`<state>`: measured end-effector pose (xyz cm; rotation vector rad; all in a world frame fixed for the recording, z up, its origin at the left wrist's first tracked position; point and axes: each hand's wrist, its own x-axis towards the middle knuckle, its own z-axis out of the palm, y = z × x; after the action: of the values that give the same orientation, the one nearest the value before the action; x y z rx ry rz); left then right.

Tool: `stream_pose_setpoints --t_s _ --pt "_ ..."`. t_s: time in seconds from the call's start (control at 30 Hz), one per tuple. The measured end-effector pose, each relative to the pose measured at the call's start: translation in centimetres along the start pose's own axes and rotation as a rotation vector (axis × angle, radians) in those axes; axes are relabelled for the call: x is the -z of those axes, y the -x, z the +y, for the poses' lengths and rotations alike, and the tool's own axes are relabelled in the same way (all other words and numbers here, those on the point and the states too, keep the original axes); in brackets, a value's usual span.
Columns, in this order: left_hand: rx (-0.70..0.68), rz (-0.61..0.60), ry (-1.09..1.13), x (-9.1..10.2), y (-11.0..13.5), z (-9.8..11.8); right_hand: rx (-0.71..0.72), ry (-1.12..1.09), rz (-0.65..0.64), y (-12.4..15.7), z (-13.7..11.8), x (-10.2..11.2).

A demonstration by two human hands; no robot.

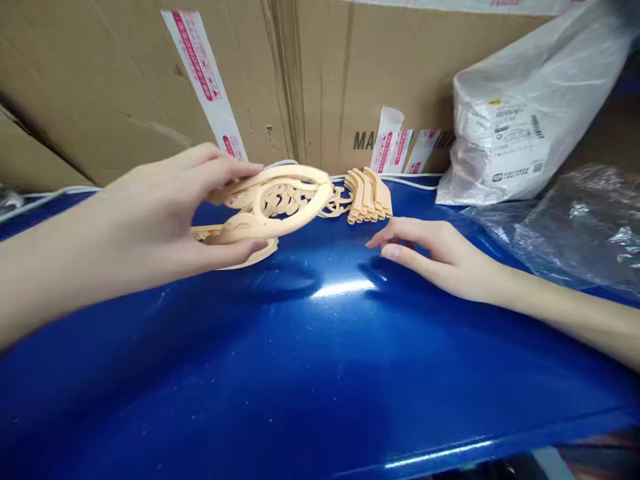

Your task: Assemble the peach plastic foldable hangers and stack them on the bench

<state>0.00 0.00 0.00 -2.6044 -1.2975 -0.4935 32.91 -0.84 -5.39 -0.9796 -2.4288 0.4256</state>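
Note:
My left hand (pixel 185 213) grips a beige looped plastic part (pixel 295 225) between thumb and fingers, raised over the blue table (pixel 300 387). Behind and below it, more beige plastic pieces (pixel 240 261) lie on the table, partly covered by the hand and the part. Through the loop I see small curled beige pieces (pixel 283 200). To the right sits a neat row of curved beige arms (pixel 369 195) with hollow ends. Just in front of that row hovers my right hand (pixel 435 257), fingers loosely bent and apart, with nothing visible in them.
Large cardboard boxes (pixel 125 87) stand along the table's back edge, with a white cable (pixel 410 182) in front of them. At the right back are a white plastic bag with a label (pixel 495 147) and crumpled clear plastic film (pixel 585 220).

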Motion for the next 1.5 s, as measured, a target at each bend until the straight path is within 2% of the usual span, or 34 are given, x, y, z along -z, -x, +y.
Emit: stream_pose_setpoints --t_s 0.2,0.33,0.47,0.67,0.77,0.97,1.27,1.4,1.5 --pt "0.042 -0.199 0.001 -1.0 2.3 -4.9 0.09 0.138 -0.048 0.3 0.5 -0.4" --pt "0.125 -0.306 0.027 -1.0 3.0 -6.6 0.128 0.207 -0.072 0.3 1.2 -0.7" --pt "0.184 -0.346 0.03 -0.9 3.3 -6.4 0.157 0.237 -0.068 0.3 1.6 -0.9" --pt "0.183 -0.391 0.082 -1.5 3.4 -6.7 0.163 0.255 -0.063 0.3 1.5 -1.0" --pt "0.207 -0.372 0.067 -1.4 3.4 -6.2 0.173 0.263 -0.062 0.3 1.6 -1.0" --pt "0.156 -0.331 0.038 -1.1 3.4 -4.9 0.179 0.268 -0.068 0.3 1.6 -1.0" --pt "0.117 -0.365 0.08 -2.3 3.7 -8.2 0.183 0.275 -0.072 0.3 1.7 -1.0" --pt "0.122 -0.356 0.084 -2.4 3.8 -8.4 0.182 0.274 -0.071 0.3 1.7 -1.0" --pt "0.103 -0.336 0.089 -2.3 3.8 -7.8 0.187 0.269 -0.065 0.3 1.7 -1.0"
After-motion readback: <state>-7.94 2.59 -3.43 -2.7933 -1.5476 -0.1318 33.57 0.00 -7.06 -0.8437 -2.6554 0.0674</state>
